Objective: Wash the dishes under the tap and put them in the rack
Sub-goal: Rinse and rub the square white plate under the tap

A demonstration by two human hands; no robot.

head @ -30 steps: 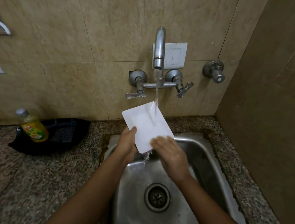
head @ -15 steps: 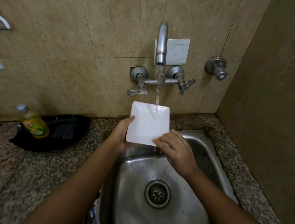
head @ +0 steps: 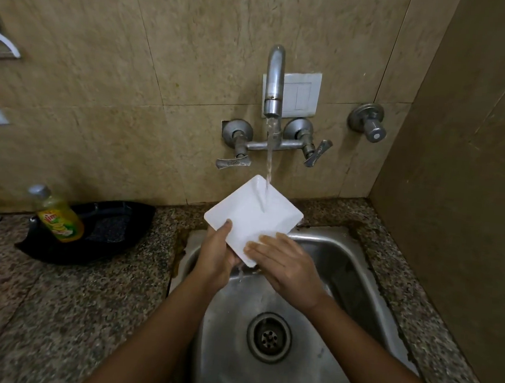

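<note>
A white square plate [head: 252,214] is held tilted over the steel sink [head: 356,280], one corner up under the tap [head: 274,80]. Running water strikes its upper part and drips off the lowest corner. My left hand [head: 216,254] grips the plate's lower left edge, thumb on its face. My right hand [head: 284,266] lies with flat fingers on the plate's lower right corner. No rack is in view.
A yellow dish-soap bottle [head: 58,215] stands in a black tray [head: 110,234] on the granite counter [head: 51,311] left of the sink. The drain [head: 269,336] sits at the basin's middle. A brown wall [head: 463,209] closes the right side. A wall valve [head: 368,123] is right of the tap.
The plate has been turned in my hands from square-on to corner-up under the stream. Both hands stayed on its lower edges.
</note>
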